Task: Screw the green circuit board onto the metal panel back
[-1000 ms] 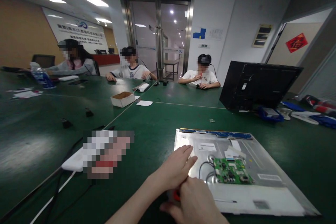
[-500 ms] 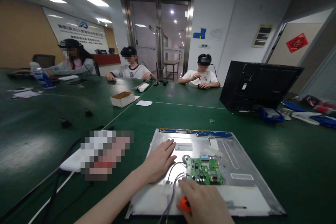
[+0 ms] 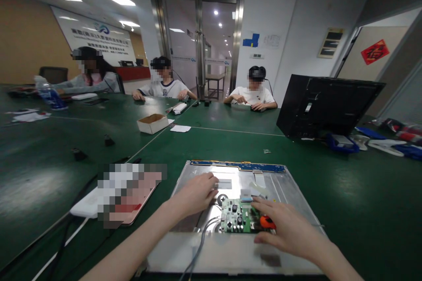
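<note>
A flat silver display panel (image 3: 227,252) lies back side up on the table before me, with a blue strip (image 3: 237,166) along its far edge. On its middle sits a green circuit board (image 3: 231,217), and grey cables (image 3: 200,241) run from the board toward me. My left hand (image 3: 198,191) rests on the panel's left part, fingers stretched out and holding nothing. Over the board's right side, my right hand (image 3: 285,226) grips a screwdriver (image 3: 267,222) by its orange handle. Its thin shaft points right, past the hand, and is mostly hidden.
To the left lie a white power strip (image 3: 86,202) with cords and a pink phone (image 3: 141,202). An open box (image 3: 152,124) stands farther off. A black monitor (image 3: 326,105) stands at the right, beside blue items (image 3: 343,142). Several people sit across the table.
The panel has shifted left and lies squarer before me. My hands, close together earlier, have separated. The right one moved up and right onto the circuit board with the screwdriver.
</note>
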Action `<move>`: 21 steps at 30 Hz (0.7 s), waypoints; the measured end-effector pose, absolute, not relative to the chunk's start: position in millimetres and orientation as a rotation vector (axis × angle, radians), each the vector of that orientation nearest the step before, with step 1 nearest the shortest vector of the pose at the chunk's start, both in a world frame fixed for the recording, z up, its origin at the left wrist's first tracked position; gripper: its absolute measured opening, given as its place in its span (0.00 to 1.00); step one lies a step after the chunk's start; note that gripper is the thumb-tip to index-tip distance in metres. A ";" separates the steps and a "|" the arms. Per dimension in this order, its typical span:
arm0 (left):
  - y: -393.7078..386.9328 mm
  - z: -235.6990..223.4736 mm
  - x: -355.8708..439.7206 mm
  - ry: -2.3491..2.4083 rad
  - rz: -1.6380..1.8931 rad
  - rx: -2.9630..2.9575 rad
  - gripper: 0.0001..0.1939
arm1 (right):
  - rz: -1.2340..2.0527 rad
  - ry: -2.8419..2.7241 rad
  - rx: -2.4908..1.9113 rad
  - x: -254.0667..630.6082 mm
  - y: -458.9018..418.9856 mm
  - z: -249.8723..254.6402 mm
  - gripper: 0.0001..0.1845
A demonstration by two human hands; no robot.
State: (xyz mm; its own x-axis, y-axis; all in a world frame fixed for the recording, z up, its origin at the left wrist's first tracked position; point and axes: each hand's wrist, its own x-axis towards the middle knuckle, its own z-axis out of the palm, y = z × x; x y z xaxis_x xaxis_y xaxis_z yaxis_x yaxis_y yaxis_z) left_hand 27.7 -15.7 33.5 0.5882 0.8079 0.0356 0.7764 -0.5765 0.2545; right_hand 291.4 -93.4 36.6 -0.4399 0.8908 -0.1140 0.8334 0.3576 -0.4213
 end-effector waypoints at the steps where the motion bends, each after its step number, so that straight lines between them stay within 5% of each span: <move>1: -13.4 36.2 32.9 1.230 0.253 2.583 0.10 | 0.634 -2.468 -1.556 295.2 -88.6 39.4 0.31; 7: -0.7 33.3 44.2 0.971 0.310 2.350 0.07 | 0.560 -2.372 -1.592 325.5 -52.3 46.8 0.18; 15: 2.6 14.9 36.6 0.967 0.407 2.174 0.04 | 0.707 -2.318 -1.630 333.8 -53.7 27.9 0.24; 21: 7.6 14.7 34.4 1.123 0.480 2.276 0.05 | 0.626 -2.340 -1.549 332.4 -49.4 17.2 0.06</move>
